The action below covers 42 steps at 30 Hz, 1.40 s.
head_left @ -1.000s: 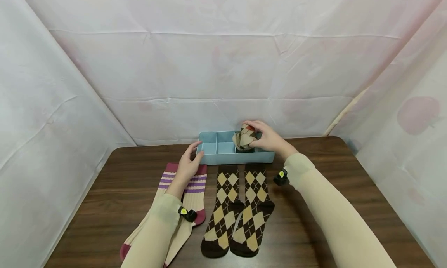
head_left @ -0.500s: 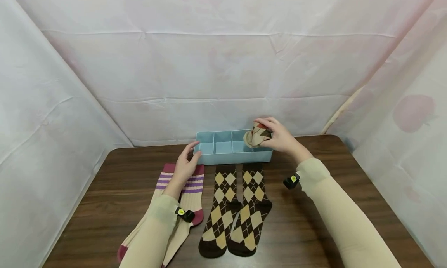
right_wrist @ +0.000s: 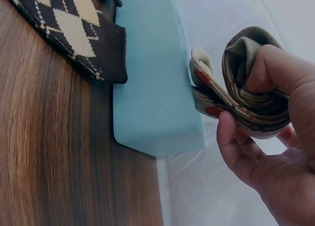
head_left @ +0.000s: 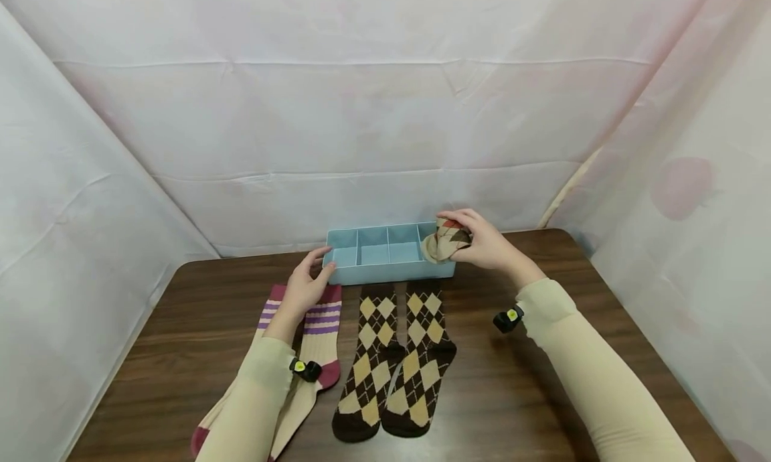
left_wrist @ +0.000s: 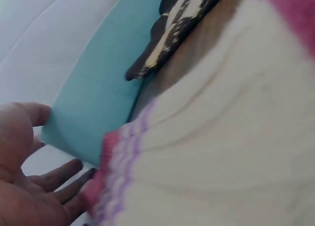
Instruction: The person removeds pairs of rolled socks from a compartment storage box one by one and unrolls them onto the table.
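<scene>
My right hand (head_left: 486,245) grips a rolled pair of beige argyle socks (head_left: 447,240) with brown and red diamonds. The roll is over the rightmost compartment of a light blue divided box (head_left: 385,274), partly hiding it. In the right wrist view, the thumb is tucked into the coil of the rolled socks (right_wrist: 256,113) and the fingers lie beneath. My left hand (head_left: 306,281) is at the box's left end, with thumb and fingertips touching it and the fingers loosely extended. Under that wrist lie cream socks (head_left: 319,348) with maroon toes and purple stripes, partly covered by the arm.
Two brown argyle socks (head_left: 418,355) lie flat, side by side, in front of the box on the dark wooden table (head_left: 500,395). Behind the table hangs a pale cloth backdrop (head_left: 361,114), with more cloth at both sides.
The right hand has moved the rolled socks rightward along the box, from the third compartment to the rightmost, and slightly down. The left hand stays at the box's left end. The head view has shifted.
</scene>
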Each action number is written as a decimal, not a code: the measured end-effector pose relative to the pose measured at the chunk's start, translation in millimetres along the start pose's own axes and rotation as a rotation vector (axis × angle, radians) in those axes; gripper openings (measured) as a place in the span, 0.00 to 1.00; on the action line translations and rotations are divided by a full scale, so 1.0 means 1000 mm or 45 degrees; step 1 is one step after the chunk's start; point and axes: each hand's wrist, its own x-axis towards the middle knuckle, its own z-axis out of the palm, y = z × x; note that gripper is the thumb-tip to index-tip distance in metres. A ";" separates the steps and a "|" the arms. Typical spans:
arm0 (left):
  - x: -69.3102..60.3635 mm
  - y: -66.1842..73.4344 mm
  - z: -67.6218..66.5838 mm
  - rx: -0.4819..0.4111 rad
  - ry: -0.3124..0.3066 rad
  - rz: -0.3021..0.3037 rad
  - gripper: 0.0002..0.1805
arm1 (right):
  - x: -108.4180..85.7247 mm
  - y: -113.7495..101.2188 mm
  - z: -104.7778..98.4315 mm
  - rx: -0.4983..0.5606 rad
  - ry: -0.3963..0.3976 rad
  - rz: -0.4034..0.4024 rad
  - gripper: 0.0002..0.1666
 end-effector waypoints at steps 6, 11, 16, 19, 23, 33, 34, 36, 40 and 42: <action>0.001 0.012 -0.021 0.018 0.125 0.036 0.26 | -0.004 -0.006 -0.008 0.056 -0.016 -0.007 0.53; -0.008 0.031 -0.023 0.049 0.104 0.097 0.23 | -0.010 -0.017 -0.016 0.083 -0.088 -0.082 0.56; -0.022 0.059 -0.010 0.228 0.079 0.222 0.19 | -0.024 -0.029 -0.020 0.035 -0.212 -0.166 0.56; -0.028 0.076 0.002 0.244 0.063 0.289 0.17 | -0.035 -0.034 -0.021 -0.005 -0.283 -0.221 0.55; -0.036 0.097 0.023 0.123 -0.109 0.302 0.16 | -0.048 -0.038 -0.019 -0.004 -0.341 -0.298 0.50; -0.051 0.118 0.092 -0.050 -0.492 0.281 0.13 | -0.071 -0.036 -0.009 0.133 -0.390 -0.407 0.47; -0.052 0.119 0.097 -0.091 -0.510 0.266 0.14 | -0.074 -0.036 -0.008 0.144 -0.396 -0.410 0.46; -0.053 0.120 0.108 -0.185 -0.551 0.235 0.14 | -0.079 -0.035 -0.006 0.170 -0.413 -0.402 0.45; -0.053 0.123 0.126 -0.300 -0.619 0.201 0.14 | -0.087 -0.034 -0.004 0.228 -0.433 -0.409 0.43; -0.054 0.124 0.133 -0.337 -0.643 0.206 0.13 | -0.090 -0.034 -0.003 0.253 -0.442 -0.414 0.43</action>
